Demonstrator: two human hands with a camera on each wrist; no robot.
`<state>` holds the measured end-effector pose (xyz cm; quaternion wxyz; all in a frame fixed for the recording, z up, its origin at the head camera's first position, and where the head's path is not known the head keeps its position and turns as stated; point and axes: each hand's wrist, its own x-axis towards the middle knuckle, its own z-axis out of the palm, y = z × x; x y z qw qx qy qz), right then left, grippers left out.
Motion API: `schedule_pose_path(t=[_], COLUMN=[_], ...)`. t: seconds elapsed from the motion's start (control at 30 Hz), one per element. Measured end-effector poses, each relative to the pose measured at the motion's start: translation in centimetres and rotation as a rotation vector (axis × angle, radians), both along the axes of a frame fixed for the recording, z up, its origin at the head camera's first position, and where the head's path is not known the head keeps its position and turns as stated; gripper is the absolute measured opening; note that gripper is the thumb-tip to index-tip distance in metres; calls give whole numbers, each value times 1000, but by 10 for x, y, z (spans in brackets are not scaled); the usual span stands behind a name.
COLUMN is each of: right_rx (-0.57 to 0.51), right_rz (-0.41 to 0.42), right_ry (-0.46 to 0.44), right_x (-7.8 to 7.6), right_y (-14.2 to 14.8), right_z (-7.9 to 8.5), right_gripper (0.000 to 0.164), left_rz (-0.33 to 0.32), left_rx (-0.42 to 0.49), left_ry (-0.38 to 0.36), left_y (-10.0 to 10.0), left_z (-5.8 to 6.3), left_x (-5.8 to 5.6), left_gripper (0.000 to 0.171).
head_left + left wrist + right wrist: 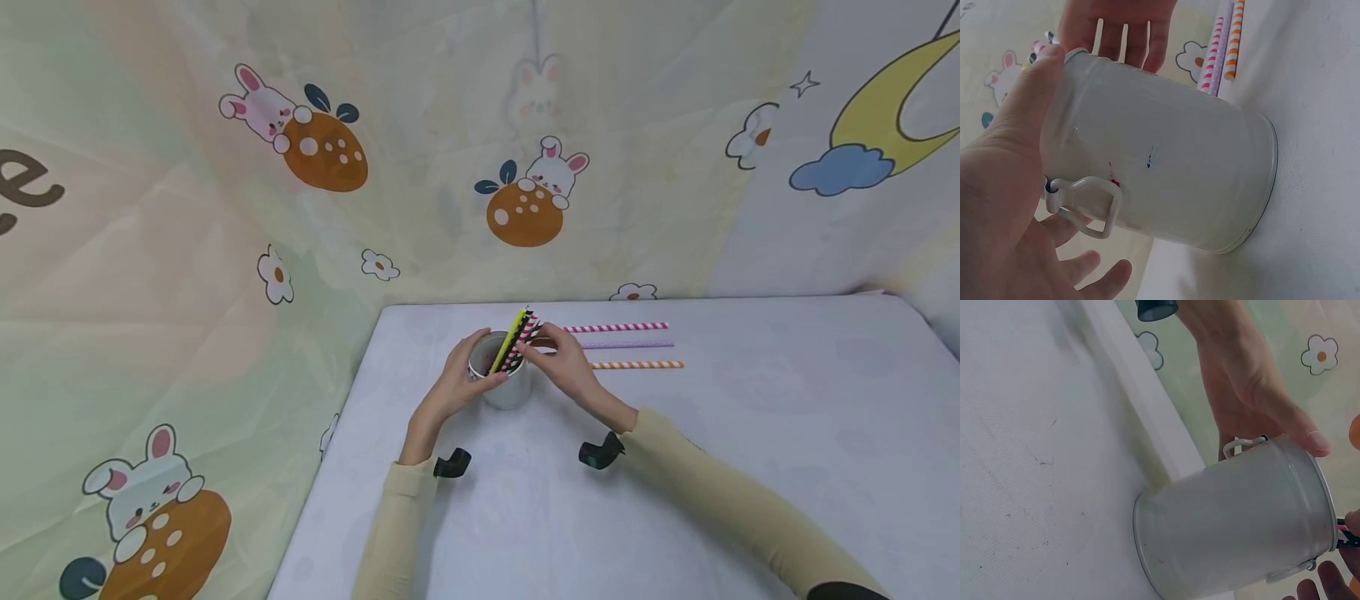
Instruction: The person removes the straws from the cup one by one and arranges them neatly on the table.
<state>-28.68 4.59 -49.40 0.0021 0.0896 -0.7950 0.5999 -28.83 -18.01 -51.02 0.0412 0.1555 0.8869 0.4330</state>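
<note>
My left hand (453, 379) grips the rim of a white metal bucket (508, 395) with small side handles, thumb on the near side. The bucket stands upright on the table. Several paper straws lean in it: a yellow one (507, 341), others striped red and white or patterned black. At the bucket's right edge my right hand (566, 367) pinches a straw among them; a black-and-white pattern shows by its fingertips. To the right lie three straws: pink-striped (622, 327), purple (633, 344) and orange-striped (641, 364). The lower ends inside the bucket are hidden.
A white cloth covers the table (787, 417). Behind it and to the left hangs a printed backdrop (427, 100) with rabbits and flowers. Dark wrist mounts (602, 451) stick out below both hands.
</note>
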Motion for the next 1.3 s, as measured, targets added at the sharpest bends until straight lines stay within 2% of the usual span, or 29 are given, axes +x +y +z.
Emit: schedule_pose_path(t=[0.63, 0.87, 1.3], right_rx=[-16, -26, -37], right_rz=[-31, -33, -30], right_ry=[57, 71, 89], right_x=[1, 1, 0], right_y=[-6, -4, 5], right_z=[2, 4, 16], right_gripper=[29, 25, 30], left_rz=[5, 9, 1], left_rx=[1, 6, 0], left_ry=[6, -15, -6], left_y=[1, 1, 0], left_z=[0, 0, 0], left_x=[0, 1, 1], left_gripper=[86, 87, 87])
